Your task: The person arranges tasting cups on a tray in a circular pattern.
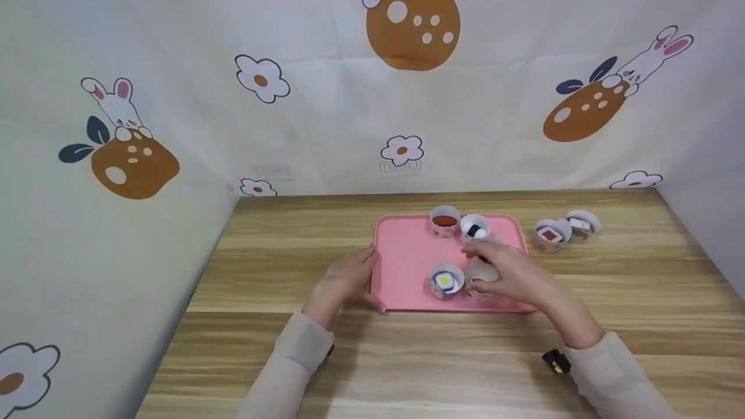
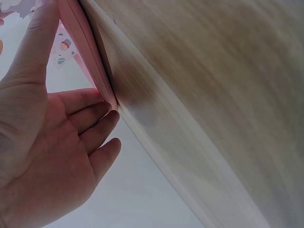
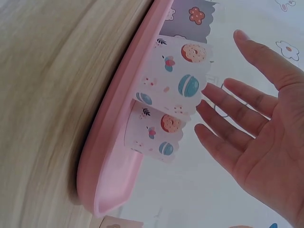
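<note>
On the pink tray (image 1: 401, 250) stand several patterned paper cups with small toy-food pieces inside. One cup (image 1: 444, 222) at the back holds an orange-red piece, and beside it is a cup (image 1: 475, 227) with a white piece banded in black. Toward the front sits a cup (image 1: 446, 281) with a white piece dotted yellow. My right hand (image 1: 518, 273) hovers over the front right cup (image 1: 480, 283), partly covering it; in the right wrist view its spread fingers are apart from the cups. My left hand (image 1: 343, 282) touches the tray's left edge with extended fingers and thumb.
Two more filled cups, one with a red-topped piece (image 1: 550, 235) and one with a white and grey piece (image 1: 582, 227), stand on the wooden table (image 1: 442, 361) right of the tray. A printed curtain (image 1: 326, 128) borders the table behind and at the sides.
</note>
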A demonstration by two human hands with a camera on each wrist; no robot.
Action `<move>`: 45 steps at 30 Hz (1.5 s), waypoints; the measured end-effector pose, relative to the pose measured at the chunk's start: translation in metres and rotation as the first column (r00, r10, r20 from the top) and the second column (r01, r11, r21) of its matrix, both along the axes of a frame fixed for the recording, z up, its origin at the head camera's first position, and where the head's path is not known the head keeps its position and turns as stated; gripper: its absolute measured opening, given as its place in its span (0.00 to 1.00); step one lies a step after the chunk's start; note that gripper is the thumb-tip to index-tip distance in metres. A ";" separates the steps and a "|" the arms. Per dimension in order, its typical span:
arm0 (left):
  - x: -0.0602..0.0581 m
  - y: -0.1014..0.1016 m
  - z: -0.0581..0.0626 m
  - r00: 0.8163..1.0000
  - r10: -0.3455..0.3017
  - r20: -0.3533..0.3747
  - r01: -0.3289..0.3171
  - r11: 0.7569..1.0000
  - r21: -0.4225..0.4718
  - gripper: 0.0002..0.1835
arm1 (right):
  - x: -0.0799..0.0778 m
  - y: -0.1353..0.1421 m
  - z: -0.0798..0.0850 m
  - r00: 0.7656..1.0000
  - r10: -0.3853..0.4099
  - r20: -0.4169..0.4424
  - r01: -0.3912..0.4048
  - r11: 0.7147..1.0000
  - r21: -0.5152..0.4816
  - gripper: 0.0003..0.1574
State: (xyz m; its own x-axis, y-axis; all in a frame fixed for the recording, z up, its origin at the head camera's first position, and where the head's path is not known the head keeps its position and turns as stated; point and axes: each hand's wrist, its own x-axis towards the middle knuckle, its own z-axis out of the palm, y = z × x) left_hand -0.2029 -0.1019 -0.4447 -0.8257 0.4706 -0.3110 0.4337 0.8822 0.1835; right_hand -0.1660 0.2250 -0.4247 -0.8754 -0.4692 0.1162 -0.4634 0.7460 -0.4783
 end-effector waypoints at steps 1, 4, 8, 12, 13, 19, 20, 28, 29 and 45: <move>0.000 0.000 -0.001 1.000 0.001 -0.001 -0.001 1.000 0.001 0.66 | 0.000 0.001 0.000 1.000 -0.001 -0.001 0.001 1.000 -0.009 0.37; -0.001 0.000 -0.002 1.000 0.003 -0.005 -0.003 1.000 0.000 0.66 | 0.000 0.005 0.000 1.000 -0.009 0.002 0.009 1.000 -0.030 0.38; -0.003 0.000 -0.003 1.000 0.004 -0.014 -0.004 1.000 0.006 0.66 | 0.001 0.010 0.001 1.000 -0.024 0.006 0.024 0.999 -0.031 0.40; -0.003 0.001 -0.002 1.000 0.005 -0.009 -0.004 1.000 0.008 0.66 | 0.001 0.015 0.002 0.999 -0.046 0.001 0.046 0.999 -0.019 0.39; -0.002 0.000 -0.002 1.000 0.005 -0.006 -0.005 1.000 0.005 0.66 | 0.001 0.016 0.003 0.999 -0.052 0.001 0.052 0.998 -0.016 0.39; -0.002 -0.001 -0.003 1.000 0.001 -0.002 -0.001 1.000 -0.011 0.66 | -0.001 0.024 0.005 0.997 -0.069 -0.016 0.069 0.997 -0.024 0.36; -0.002 -0.001 -0.003 1.000 0.001 -0.003 -0.001 1.000 -0.009 0.66 | -0.001 0.025 0.006 0.997 -0.069 -0.018 0.068 0.997 -0.031 0.35; -0.001 0.000 -0.001 1.000 0.010 0.002 -0.010 1.000 -0.003 0.66 | -0.003 0.036 0.009 0.993 -0.117 0.005 0.117 0.993 -0.032 0.35; -0.001 0.001 -0.001 1.000 0.009 0.001 -0.009 1.000 -0.008 0.66 | -0.003 0.037 0.009 0.992 -0.123 0.007 0.124 0.992 -0.032 0.35; 0.000 0.001 0.002 1.000 0.008 -0.007 -0.008 1.000 0.011 0.65 | -0.002 0.057 0.008 0.979 -0.202 0.012 0.202 0.974 -0.098 0.39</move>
State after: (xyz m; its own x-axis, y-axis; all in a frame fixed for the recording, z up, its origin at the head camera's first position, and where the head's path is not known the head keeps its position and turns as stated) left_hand -0.2031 -0.1010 -0.4427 -0.8314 0.4678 -0.2998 0.4283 0.8833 0.1906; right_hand -0.1681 0.2819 -0.4169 -0.9512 -0.2690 0.1510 -0.3068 0.7736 -0.5544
